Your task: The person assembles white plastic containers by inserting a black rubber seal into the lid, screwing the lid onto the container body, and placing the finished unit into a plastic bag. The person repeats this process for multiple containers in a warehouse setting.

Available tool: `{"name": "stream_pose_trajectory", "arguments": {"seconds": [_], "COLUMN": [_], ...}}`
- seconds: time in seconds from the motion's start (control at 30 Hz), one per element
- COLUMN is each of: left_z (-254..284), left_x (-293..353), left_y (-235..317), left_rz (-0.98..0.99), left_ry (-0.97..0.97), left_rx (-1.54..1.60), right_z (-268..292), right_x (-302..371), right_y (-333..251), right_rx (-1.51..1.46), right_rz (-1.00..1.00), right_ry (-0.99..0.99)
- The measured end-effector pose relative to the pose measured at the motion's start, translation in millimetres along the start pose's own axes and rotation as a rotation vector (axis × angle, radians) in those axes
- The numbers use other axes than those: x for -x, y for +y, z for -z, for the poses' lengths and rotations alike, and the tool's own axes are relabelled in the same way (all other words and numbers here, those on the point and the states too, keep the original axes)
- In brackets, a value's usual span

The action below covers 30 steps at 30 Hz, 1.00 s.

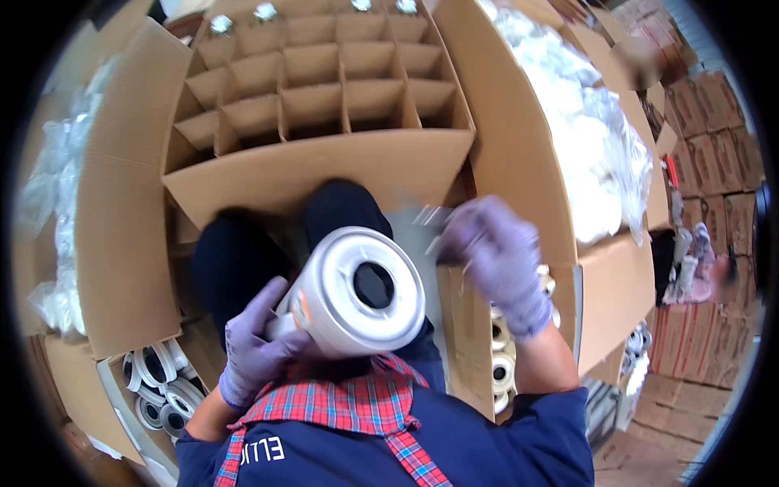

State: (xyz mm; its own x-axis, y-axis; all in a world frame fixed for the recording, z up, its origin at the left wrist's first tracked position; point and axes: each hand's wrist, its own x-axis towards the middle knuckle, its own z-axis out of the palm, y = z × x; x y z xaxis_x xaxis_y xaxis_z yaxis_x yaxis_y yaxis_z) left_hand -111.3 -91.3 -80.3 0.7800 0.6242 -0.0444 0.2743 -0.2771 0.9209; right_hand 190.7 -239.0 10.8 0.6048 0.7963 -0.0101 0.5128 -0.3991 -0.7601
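Observation:
My left hand, in a purple glove, grips a white cylindrical filter by its side, its round end with a dark centre hole facing up at me. My right hand, also gloved in purple, is raised to the right of the filter and blurred by motion; it pinches a small thin clear or silvery piece that I cannot make out. In front of my knees stands an open cardboard box with a grid of dividers, most cells bare, a few at the far row holding metal-topped parts.
A large carton of clear plastic bags stands at the right. A box of white filters sits at my lower left, another at my right hip. Stacked brown cartons line the far right. More plastic bags lie left.

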Motion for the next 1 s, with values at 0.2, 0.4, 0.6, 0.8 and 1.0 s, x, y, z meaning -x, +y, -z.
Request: {"name": "stream_pose_trajectory", "arguments": {"seconds": [0.2, 0.4, 0.6, 0.8, 1.0], "left_z": [37, 18, 23, -10, -25], "left_x": [-18, -26, -64, -25, 7], "left_y": [17, 9, 51, 61, 12], "left_rz": [-0.227, -0.793, -0.700, -0.376, -0.331], "left_ry": [-0.332, -0.014, -0.128, -0.061, 0.171], "left_rx": [-0.296, -1.016, -0.639, -0.130, -0.193], "right_z": [-12, -18, -78, -80, -150], "right_x": [-170, -138, 34, 39, -61], "right_y": [113, 94, 90, 51, 19], "right_rx": [0.689, 0.633, -0.358, -0.699, -0.528], "right_rz": [-0.256, -0.195, 0.385, 0.602, 0.264], "right_ry": [0.218, 0.247, 0.107, 0.188, -0.042]}}
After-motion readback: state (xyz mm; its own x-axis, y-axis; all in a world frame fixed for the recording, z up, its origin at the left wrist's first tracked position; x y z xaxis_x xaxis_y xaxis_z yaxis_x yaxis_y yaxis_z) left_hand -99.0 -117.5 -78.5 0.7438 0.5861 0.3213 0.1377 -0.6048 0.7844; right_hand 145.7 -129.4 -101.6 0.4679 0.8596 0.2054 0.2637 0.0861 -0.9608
